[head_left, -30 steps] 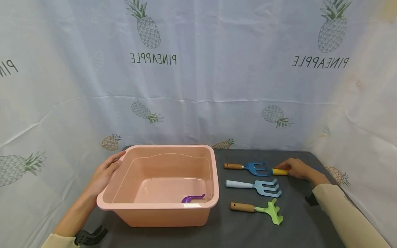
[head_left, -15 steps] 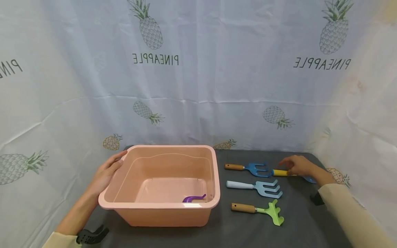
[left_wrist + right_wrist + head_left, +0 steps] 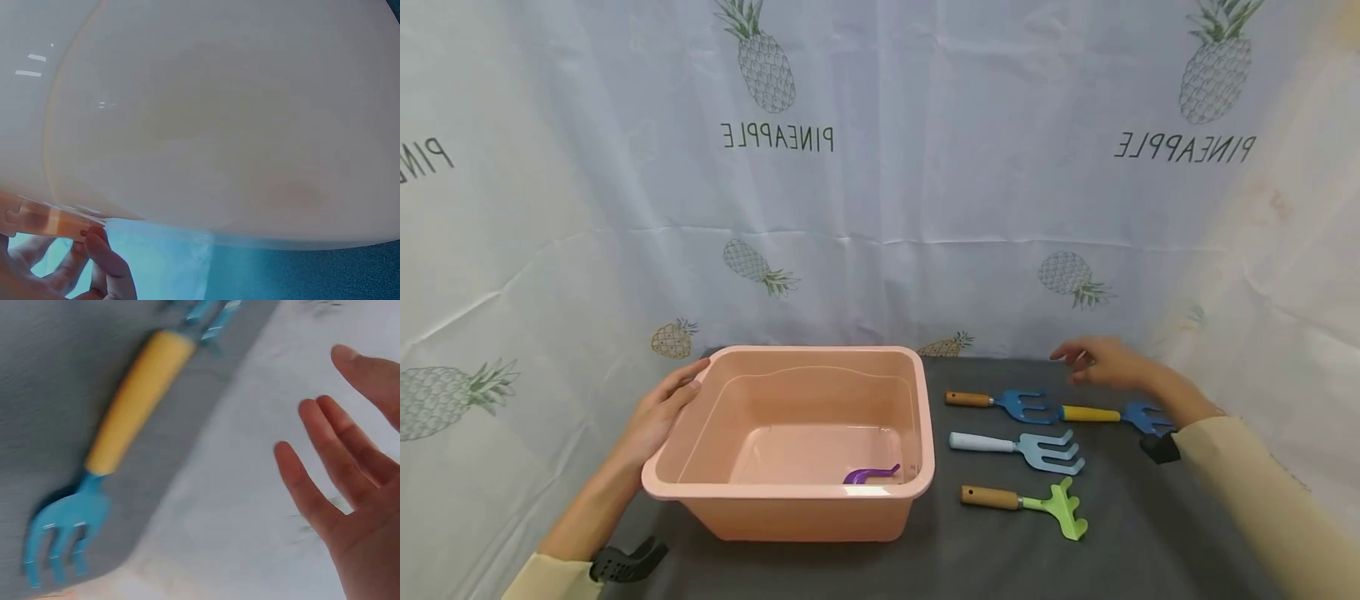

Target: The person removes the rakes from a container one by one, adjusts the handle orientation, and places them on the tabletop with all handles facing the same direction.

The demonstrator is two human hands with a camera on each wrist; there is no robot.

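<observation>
My left hand (image 3: 658,414) grips the left rim of a pink plastic basin (image 3: 797,521). In the left wrist view its fingers (image 3: 109,259) curl at the edge of the basin wall. Inside the basin lies a purple curved piece (image 3: 871,474), partly hidden by the front rim. My right hand (image 3: 1108,362) is raised with relaxed fingers, holding nothing. Just below it lies a blue hand fork with a yellow handle (image 3: 1090,414), seen whole in the right wrist view, where my right hand (image 3: 356,475) is apart from it.
Left of the yellow-handled fork lies a blue fork with a wooden handle (image 3: 970,399). Nearer are a light blue fork (image 3: 981,442) and a green rake with a wooden handle (image 3: 992,498). A pineapple-print curtain (image 3: 880,183) hangs behind the dark table (image 3: 1022,567).
My right hand has let go of the yellow-handled fork and lifted up and away from it. The fork stays on the table. My left hand keeps its place on the basin.
</observation>
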